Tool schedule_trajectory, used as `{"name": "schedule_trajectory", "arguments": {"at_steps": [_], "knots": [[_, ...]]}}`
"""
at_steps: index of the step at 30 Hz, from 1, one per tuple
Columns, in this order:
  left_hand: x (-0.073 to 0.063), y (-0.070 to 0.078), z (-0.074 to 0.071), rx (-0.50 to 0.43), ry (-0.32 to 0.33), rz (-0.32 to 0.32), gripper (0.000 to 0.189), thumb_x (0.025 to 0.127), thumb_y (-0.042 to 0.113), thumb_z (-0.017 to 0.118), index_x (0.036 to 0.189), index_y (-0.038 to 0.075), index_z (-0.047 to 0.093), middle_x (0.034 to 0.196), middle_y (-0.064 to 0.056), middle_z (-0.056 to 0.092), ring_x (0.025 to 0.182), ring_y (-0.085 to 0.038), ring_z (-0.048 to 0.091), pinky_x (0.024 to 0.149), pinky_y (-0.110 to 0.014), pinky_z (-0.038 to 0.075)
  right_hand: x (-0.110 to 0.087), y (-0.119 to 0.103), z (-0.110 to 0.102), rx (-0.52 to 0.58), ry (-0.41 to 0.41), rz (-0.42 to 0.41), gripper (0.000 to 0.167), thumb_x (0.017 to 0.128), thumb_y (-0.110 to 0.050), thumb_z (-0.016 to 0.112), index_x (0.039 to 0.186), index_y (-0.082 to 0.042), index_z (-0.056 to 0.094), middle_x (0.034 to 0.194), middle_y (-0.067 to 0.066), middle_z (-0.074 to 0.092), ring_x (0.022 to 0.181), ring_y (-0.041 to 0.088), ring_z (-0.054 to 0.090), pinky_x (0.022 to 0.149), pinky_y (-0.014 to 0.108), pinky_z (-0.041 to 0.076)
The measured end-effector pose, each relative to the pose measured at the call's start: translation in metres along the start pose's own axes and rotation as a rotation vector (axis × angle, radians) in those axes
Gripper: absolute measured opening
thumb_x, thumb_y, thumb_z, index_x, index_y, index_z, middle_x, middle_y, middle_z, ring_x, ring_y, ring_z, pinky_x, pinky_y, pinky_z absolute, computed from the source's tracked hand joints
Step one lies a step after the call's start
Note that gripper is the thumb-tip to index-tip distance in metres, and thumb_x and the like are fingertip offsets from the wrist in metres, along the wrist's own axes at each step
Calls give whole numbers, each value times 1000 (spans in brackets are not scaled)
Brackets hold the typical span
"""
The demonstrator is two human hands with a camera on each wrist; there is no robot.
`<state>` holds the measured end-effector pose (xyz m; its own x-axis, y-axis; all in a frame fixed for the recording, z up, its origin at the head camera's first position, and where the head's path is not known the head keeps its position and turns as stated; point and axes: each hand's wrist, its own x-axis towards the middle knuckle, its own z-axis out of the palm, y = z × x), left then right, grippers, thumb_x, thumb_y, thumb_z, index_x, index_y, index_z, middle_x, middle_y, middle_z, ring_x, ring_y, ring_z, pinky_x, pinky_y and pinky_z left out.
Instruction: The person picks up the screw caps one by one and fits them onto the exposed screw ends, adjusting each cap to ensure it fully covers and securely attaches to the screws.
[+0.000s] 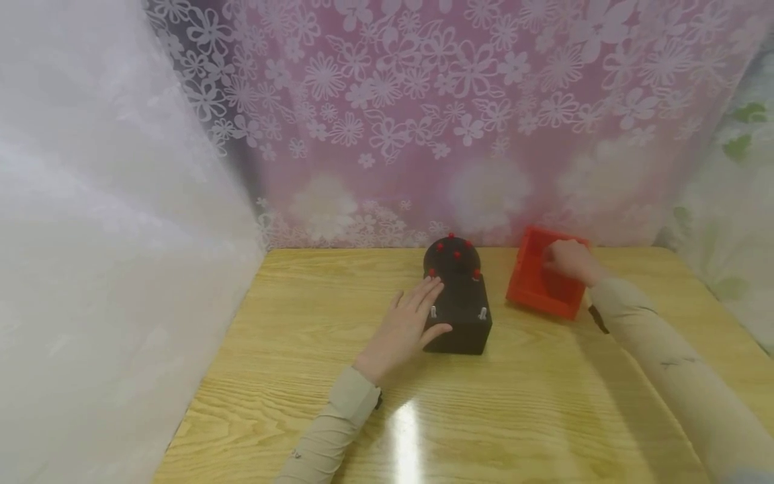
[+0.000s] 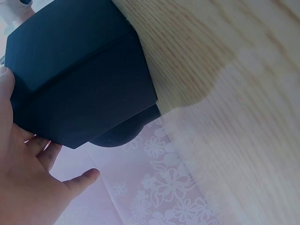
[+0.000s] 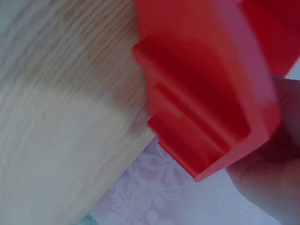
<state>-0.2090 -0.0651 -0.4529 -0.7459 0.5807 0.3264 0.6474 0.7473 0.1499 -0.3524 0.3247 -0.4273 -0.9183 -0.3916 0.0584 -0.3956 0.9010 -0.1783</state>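
Observation:
A black box (image 1: 462, 302) with a round black disc (image 1: 444, 262) at its far end stands on the table. Small red pegs stick up from the disc and the box's far corners, and two silver pieces sit near its front edge. My left hand (image 1: 402, 329) lies along the box's left side, fingers straight, fingertips at its top near a red peg. My right hand (image 1: 571, 261) reaches down into a red bin (image 1: 541, 302) to the right of the box. In the right wrist view the wall of the bin (image 3: 197, 70) hides its fingertips, so I cannot tell whether they hold anything.
The wooden table (image 1: 302, 376) ends at the back against a pink flowered curtain (image 1: 387, 134). White sheeting (image 1: 121, 235) hangs along the left side. Dark bands show at both wrists.

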Motion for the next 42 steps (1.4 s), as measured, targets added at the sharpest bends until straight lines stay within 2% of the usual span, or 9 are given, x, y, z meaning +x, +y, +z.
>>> {"name": "schedule_trajectory", "arguments": {"at_steps": [3,7,14,21,25,30,33,38,42], "knots": [[0,0,-1,-6,7,2,78,104,57,44,162,10,23,168,-4,21,155,-19,17,120,-56,28,-3,-4,-4,68,-17,10,13,88,-4,68,89,8,74,84,21,73,78,37,70,75,55,57],[0,0,-2,-12,16,6,77,103,55,46,161,9,25,168,-5,23,155,-19,18,120,-56,29,-7,-9,-8,130,-30,34,22,93,-9,67,101,10,74,99,26,73,95,45,69,87,60,54],[0,2,-2,-31,-8,-8,78,103,57,44,162,10,23,168,-3,20,156,-18,15,121,-56,27,-18,-17,-15,316,-8,105,30,99,-12,64,113,15,68,106,30,71,85,36,71,79,49,58],[-1,2,-2,-27,-23,-16,78,103,57,44,162,11,21,169,-2,18,156,-17,14,122,-55,25,-29,-24,-14,510,41,155,39,104,-17,59,124,16,62,118,33,67,96,37,70,79,36,58],[0,2,-3,-31,-25,-14,78,103,57,44,162,11,21,169,-2,19,156,-18,14,122,-55,24,-34,-26,-11,599,74,182,42,106,-20,56,128,15,60,120,33,66,97,30,71,80,33,59],[0,2,-2,-31,-23,-15,78,103,57,43,162,11,21,169,-2,19,156,-18,14,122,-55,24,-39,-28,-8,712,122,213,46,107,-22,54,135,14,56,127,35,62,90,6,71,79,21,57],[0,2,-2,-30,-25,-18,78,103,58,43,162,12,22,169,-2,19,156,-17,14,122,-55,23,-43,-32,-6,772,140,220,48,107,-23,53,138,14,53,130,35,59,89,-2,69,80,15,54],[0,3,-2,-29,-28,-24,78,103,58,43,163,12,21,169,-1,19,156,-17,14,122,-55,24,-50,-41,-7,831,166,238,54,107,-30,54,141,12,50,127,24,67,91,-3,69,82,9,49],[0,3,-2,-27,-32,-24,79,103,58,43,163,12,21,169,-1,19,156,-17,13,122,-55,24,-54,-51,-8,899,189,253,58,106,-34,54,143,11,48,113,-4,74,92,-5,68,82,7,47]]}}
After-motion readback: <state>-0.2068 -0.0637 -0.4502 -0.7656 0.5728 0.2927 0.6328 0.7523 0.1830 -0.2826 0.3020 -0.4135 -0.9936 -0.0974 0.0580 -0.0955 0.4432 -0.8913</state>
